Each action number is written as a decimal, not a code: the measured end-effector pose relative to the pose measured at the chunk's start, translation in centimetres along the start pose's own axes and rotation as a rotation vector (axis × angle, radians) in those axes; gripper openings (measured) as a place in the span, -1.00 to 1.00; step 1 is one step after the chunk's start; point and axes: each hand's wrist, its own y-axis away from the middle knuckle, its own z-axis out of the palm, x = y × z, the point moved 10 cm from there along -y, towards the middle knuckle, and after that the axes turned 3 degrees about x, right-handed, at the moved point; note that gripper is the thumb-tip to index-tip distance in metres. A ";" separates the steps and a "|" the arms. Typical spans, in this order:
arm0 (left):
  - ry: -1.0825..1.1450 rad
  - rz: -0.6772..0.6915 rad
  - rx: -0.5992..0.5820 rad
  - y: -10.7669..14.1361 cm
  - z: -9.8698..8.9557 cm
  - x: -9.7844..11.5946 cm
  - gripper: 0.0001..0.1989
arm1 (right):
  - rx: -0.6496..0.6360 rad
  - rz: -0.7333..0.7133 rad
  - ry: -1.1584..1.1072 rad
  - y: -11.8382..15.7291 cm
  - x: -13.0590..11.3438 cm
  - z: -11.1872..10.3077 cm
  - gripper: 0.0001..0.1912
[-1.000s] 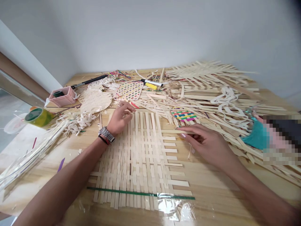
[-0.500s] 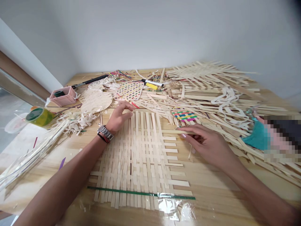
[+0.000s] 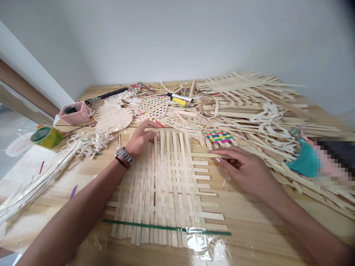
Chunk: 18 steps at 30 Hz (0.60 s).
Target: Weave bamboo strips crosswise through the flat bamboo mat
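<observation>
A pale mat of woven flat strips lies on the wooden table, its strip ends loose at the top and right. Across its lower edge runs a green strip, with clear tape near it. My left hand, with a watch on the wrist, is at the mat's upper left, fingers curled over the upright strip ends; what the fingertips grip is too small to tell. My right hand pinches the right end of a pale crosswise strip, which runs into the mat's upper part.
Behind the mat lie heaps of loose strips, markers and a colourful woven piece. On the left are a pink basket, a yellow-green tape roll and a strip bundle. Teal cloth is at the right.
The fingers of my left hand have shifted slightly at the tops of the upright strips. My right hand still pinches the crosswise strip in nearly the same place.
</observation>
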 end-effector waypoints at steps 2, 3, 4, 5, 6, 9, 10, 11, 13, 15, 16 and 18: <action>-0.020 -0.007 -0.024 0.0 0.2 0.0 -0.86 | -0.003 0.002 0.000 0.0 0.0 0.0 -0.69; -0.027 -0.011 -0.033 0.0 0.3 -0.1 -0.87 | -0.006 0.003 -0.001 0.0 0.0 0.0 -0.68; -0.033 -0.014 -0.040 0.0 0.4 -0.1 -0.88 | -0.009 0.003 -0.001 0.0 0.0 0.0 -0.67; -0.041 -0.015 -0.045 0.0 0.4 -0.1 -0.88 | -0.013 0.001 0.001 -0.1 -0.1 0.0 -0.67; -0.053 -0.016 -0.048 0.0 0.4 -0.2 -0.90 | -0.017 -0.001 0.003 -0.1 -0.1 0.0 -0.66; -0.092 -0.028 -0.048 -0.1 0.4 -0.5 -0.90 | -0.016 -0.009 0.006 -0.1 -0.3 -0.1 -0.67; -0.097 -0.037 -0.051 -0.1 0.4 -0.7 -0.89 | -0.013 -0.010 0.006 -0.2 -0.4 -0.1 -0.67; -0.097 -0.047 -0.055 -0.2 0.5 -0.8 -0.89 | -0.010 -0.010 0.005 -0.2 -0.4 -0.1 -0.67; -0.083 -0.060 -0.068 -0.2 0.6 -0.9 -0.90 | -0.011 -0.009 0.008 -0.2 -0.4 -0.1 -0.67; -0.073 -0.063 -0.084 -0.1 0.8 -0.9 -0.90 | -0.014 -0.010 0.015 -0.1 -0.4 -0.1 -0.67; -0.077 -0.062 -0.093 0.0 0.9 -0.9 -0.89 | -0.015 -0.012 0.018 -0.1 -0.4 -0.1 -0.67; -0.103 -0.057 -0.121 0.1 1.2 -0.7 -0.87 | -0.017 -0.012 0.020 -0.1 -0.4 -0.1 -0.68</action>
